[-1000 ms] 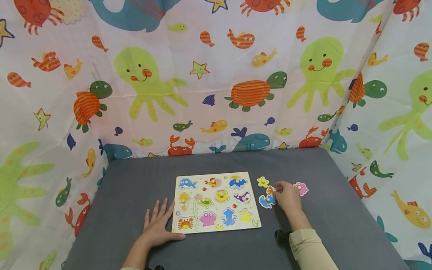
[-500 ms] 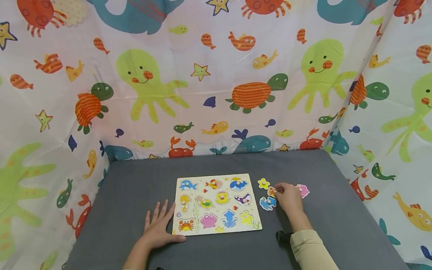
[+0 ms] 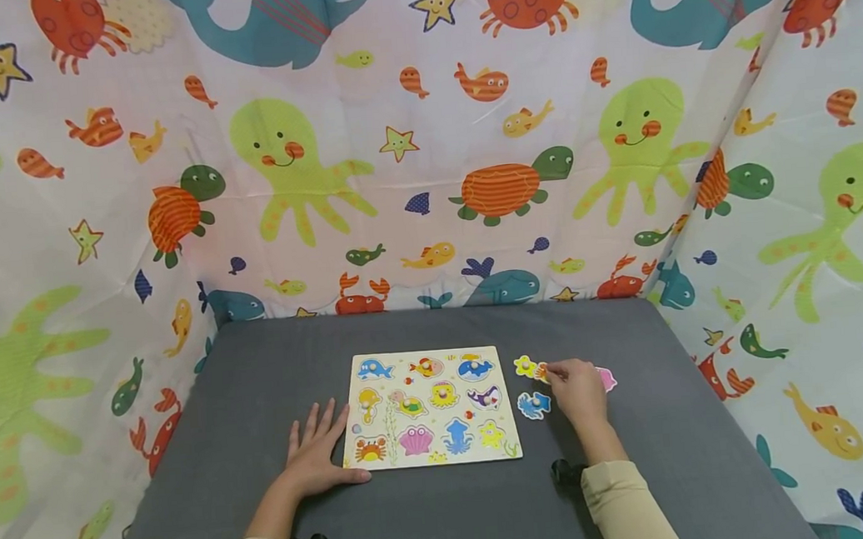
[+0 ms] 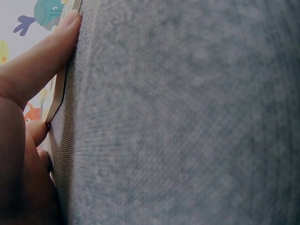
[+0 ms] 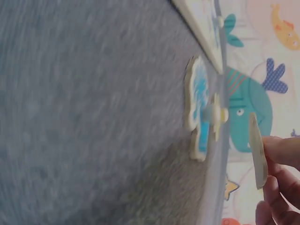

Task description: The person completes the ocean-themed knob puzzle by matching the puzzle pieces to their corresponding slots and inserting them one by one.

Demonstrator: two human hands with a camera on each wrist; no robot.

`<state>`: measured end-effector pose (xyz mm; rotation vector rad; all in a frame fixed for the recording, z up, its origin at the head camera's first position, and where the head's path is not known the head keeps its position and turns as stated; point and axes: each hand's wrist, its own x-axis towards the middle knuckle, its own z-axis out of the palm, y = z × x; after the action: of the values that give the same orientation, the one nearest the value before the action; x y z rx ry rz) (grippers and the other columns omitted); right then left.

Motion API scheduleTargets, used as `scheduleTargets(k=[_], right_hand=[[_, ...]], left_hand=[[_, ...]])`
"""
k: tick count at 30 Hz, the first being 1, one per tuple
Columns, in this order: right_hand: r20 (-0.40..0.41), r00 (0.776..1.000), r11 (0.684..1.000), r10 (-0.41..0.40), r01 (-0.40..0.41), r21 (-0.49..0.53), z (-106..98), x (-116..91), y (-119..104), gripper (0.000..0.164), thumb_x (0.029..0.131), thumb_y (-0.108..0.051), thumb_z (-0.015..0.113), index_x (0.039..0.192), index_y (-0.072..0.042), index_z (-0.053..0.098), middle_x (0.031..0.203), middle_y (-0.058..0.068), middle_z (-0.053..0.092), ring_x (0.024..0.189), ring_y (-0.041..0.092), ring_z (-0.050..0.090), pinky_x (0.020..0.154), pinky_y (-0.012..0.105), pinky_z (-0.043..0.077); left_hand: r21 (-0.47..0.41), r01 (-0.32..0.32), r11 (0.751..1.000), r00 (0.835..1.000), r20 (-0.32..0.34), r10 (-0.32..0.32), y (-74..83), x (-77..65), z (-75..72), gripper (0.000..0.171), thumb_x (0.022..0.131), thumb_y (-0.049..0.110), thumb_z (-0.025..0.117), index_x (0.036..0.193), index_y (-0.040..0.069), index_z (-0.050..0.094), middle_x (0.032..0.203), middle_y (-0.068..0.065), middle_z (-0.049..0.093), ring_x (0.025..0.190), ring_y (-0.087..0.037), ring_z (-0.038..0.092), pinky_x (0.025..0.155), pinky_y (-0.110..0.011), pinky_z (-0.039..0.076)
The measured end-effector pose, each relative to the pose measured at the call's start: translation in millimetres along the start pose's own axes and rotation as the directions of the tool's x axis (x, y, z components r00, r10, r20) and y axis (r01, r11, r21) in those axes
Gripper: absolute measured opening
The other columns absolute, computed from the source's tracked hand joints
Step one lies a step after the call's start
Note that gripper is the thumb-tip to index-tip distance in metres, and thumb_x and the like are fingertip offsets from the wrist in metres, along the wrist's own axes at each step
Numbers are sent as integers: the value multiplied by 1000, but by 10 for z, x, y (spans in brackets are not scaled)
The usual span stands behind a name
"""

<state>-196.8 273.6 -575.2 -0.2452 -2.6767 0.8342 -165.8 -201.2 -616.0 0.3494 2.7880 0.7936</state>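
In the head view my left hand (image 3: 317, 453) lies with fingers spread at the lower left corner of a wooden peg puzzle board (image 3: 437, 426), thumb along its near edge. The left wrist view shows the thumb (image 4: 51, 51) on the board's edge. My right hand (image 3: 581, 397) pinches a small orange puzzle piece (image 3: 540, 371), right of the board; its picture is mostly hidden. In the right wrist view that puzzle piece (image 5: 258, 152) appears edge-on, raised above the table. A blue puzzle piece (image 3: 534, 405) lies just below, and a yellow star-like piece (image 3: 524, 366) beside it.
A pink puzzle piece (image 3: 606, 378) lies partly hidden behind my right hand. The board carries several sea-animal pictures, some with knobs. A grey cloth (image 3: 449, 519) covers the table, and a printed sea-animal curtain (image 3: 368, 215) encloses its back and sides.
The orange piece in my right hand has moved slightly up and away from the blue piece, and now overlaps the yellow piece in the head view. My left hand has stayed put.
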Motion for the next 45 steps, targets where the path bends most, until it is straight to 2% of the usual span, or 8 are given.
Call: scheduleTargets(k=[8,12,19,27,34,39,40,45], right_hand=[[-51,997,996,-55,58,62,-10,-84,-271,14,87,-13,79,100,-8,82,96,12,76,91,32,66,80,49,53],[-24,998,996,-58,59,71,-8,-124,-440,14,87,-15,79,100,-9,82,95,10,76,91,29,63,77,45,52],[3,994,991,-112,111,68,28,-148,-630,13,87,-15,80,98,-10,82,95,7,76,90,26,64,78,45,54],[30,984,981,-176,173,87,99,-240,-829,12,88,-16,79,99,-13,82,92,2,75,85,22,63,70,36,51],[71,976,975,-207,199,102,133,-297,-1008,8,87,-13,80,95,-12,82,96,1,77,84,19,64,82,42,56],[82,971,971,-223,215,102,157,-305,-1094,8,86,-14,81,94,-13,82,95,0,76,80,20,63,74,36,53],[86,971,970,-225,215,110,162,-309,-1113,8,86,-14,81,94,-13,82,94,-1,76,80,20,62,68,34,50],[108,962,960,-251,233,157,220,-334,-1209,6,87,-14,80,93,-15,82,93,-4,75,80,14,60,68,29,50]], left_hand=[[-11,-6,1000,1000,-8,6,-12,-21,4,132,62,78,78,163,17,20,171,-14,6,156,-41,-8,118,-65,-16],[-6,-2,1000,1000,-9,2,-2,-28,-11,132,62,75,80,163,16,20,170,-16,8,156,-43,-7,118,-67,-13],[12,5,1000,1000,3,-6,2,-31,13,131,63,75,80,163,17,20,170,-15,7,156,-42,-6,118,-67,-12],[-9,4,1000,1000,-11,-4,-6,-33,52,131,62,76,80,163,17,21,170,-15,8,156,-42,-6,118,-66,-13],[-1,12,1000,1000,2,-12,0,-36,21,132,62,76,80,163,16,20,170,-15,7,156,-42,-7,118,-66,-14],[-4,7,1000,1000,6,-7,-27,-4,18,132,62,77,80,163,18,19,171,-13,6,156,-41,-9,118,-66,-15],[-2,7,1000,1000,7,-7,-39,3,24,133,61,78,79,164,19,18,171,-12,5,156,-40,-9,118,-65,-15],[12,-1,1000,1000,-13,2,-110,45,68,136,58,85,75,164,22,18,171,-9,4,156,-38,-10,118,-64,-16]])
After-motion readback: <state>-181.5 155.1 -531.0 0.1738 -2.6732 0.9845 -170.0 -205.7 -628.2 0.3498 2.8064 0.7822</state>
